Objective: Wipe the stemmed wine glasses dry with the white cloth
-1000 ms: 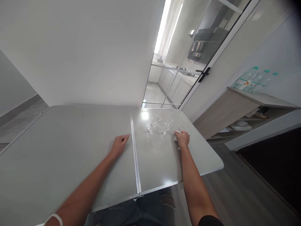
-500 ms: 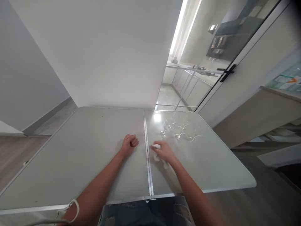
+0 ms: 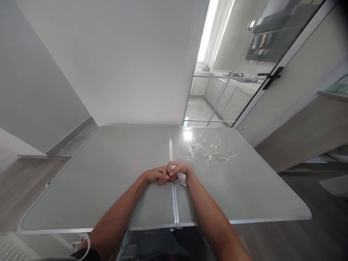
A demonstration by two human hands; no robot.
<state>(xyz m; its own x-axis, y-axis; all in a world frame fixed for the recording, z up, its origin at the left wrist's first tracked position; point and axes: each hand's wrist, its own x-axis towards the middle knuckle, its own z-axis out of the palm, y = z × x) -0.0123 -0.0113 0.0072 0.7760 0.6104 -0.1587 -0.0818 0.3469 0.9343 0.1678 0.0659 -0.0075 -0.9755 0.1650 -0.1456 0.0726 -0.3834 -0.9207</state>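
My right hand (image 3: 177, 172) is closed around a crumpled white cloth (image 3: 181, 179), whose loose end hangs out below the palm onto the table. Pressed against its knuckles is my left hand (image 3: 158, 175), curled into a fist; whatever lies inside those fingers, if anything, is hidden. Both hands meet above the metal seam (image 3: 174, 206) of the pale folding table (image 3: 108, 174). Beyond my right hand, several clear stemmed glasses are grouped, among them a nearer glass (image 3: 191, 152) and one at the right (image 3: 228, 158).
A white wall (image 3: 130, 72) rises behind the table's far edge. To its right is a glass door with a black handle (image 3: 273, 78). A wooden shelf unit (image 3: 296, 134) stands at the right. A white cord (image 3: 85, 243) loops by my left forearm.
My right hand has moved left with the white cloth, and my left hand has come right and slightly down, so the two now touch. The view has shifted slightly.
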